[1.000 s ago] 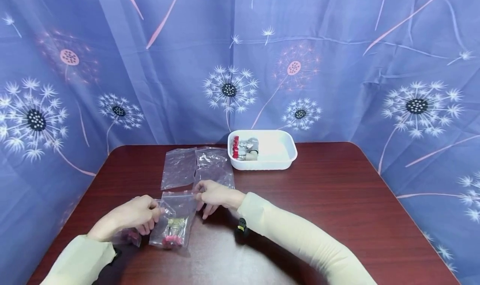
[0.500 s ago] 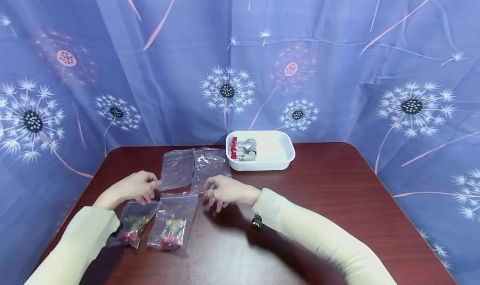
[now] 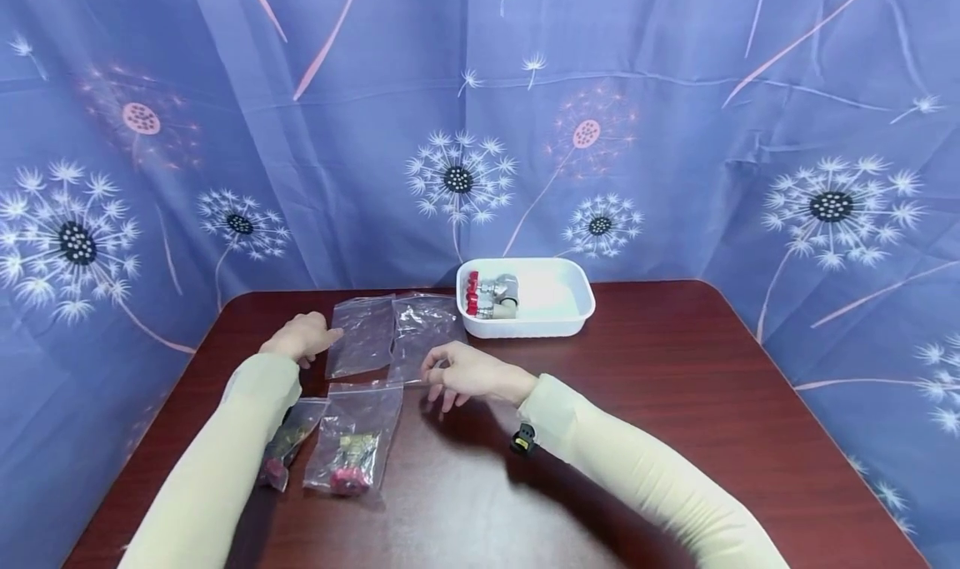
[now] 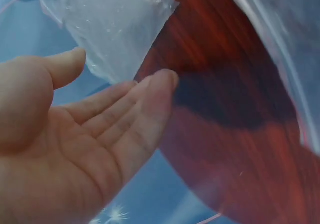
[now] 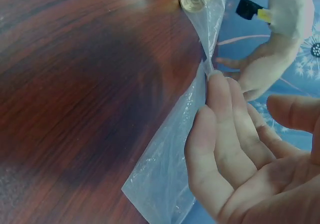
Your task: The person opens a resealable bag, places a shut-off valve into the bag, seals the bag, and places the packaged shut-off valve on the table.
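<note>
In the head view, the left hand [image 3: 302, 337] is beside a flat bag [image 3: 363, 336]; the right hand [image 3: 467, 372] is near a second bag [image 3: 423, 327]; a bagged valve [image 3: 356, 444] lies closer on the counter [image 3: 637, 402]. Left wrist: fingers [image 4: 147, 114] straight, thumb apart. Right wrist: fingers [image 5: 223, 111] loosely bent; touching, I cannot tell.

curtained tabletop workspace, blue dandelion-print curtain [image 3: 675, 152], reddish wood-grain table [image 3: 675, 386]
</note>
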Available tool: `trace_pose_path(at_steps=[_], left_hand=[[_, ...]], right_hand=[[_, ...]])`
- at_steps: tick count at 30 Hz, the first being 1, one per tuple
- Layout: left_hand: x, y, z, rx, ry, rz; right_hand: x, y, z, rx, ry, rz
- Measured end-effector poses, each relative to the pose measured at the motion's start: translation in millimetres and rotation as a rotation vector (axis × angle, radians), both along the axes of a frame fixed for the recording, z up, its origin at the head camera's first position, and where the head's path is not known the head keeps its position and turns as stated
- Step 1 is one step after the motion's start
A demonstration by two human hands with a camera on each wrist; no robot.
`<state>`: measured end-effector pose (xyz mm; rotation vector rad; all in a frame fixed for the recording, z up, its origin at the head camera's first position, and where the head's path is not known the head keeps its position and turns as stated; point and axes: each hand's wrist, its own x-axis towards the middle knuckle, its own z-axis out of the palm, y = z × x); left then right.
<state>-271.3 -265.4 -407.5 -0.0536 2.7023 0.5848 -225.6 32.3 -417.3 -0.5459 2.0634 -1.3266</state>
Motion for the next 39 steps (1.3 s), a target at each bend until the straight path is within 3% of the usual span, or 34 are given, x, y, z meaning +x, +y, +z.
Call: trace_pose_path(at_steps=[5, 10, 13, 16, 22, 27, 34, 39], left_hand=[[-12.4, 1.6, -9.7, -0.007, -0.039, 0.046], [-18.1, 8.0, -13.0, -0.102, -0.035, 0.042], [-21.7, 8.5, -18.0, -0.079, -0.029, 0.063], [-22.3, 5.1, -23.1, 0.021, -0.027, 0.108], [-14.4, -4.9, -26.8, 0.332, -0.054, 0.181], [-4.4, -10.6, -24.8, 0.53, -0.038, 0.175], [5.2, -7.9, -25.4, 0.592, 0.089, 0.146], [14.2, -8.8, -16.4, 0.607, 0.179, 0.111]], right_hand=[[-2.4, 3, 1.6, -0.013, 0.018, -0.02], [-8.1, 9, 5.2, -0.046, 0.048, -0.063], [-12.0, 14, 10.1, -0.086, 0.047, -0.091], [-15.5, 18, 15.3, -0.117, 0.063, -0.122], [-23.4, 29, 20.2, -0.113, 0.124, -0.203], [-27.8, 40, 18.9, -0.14, 0.122, -0.26], [-36.3, 49, 13.4, -0.189, 0.129, -0.304], [-39.8, 51, 12.5, -0.227, 0.095, -0.323]])
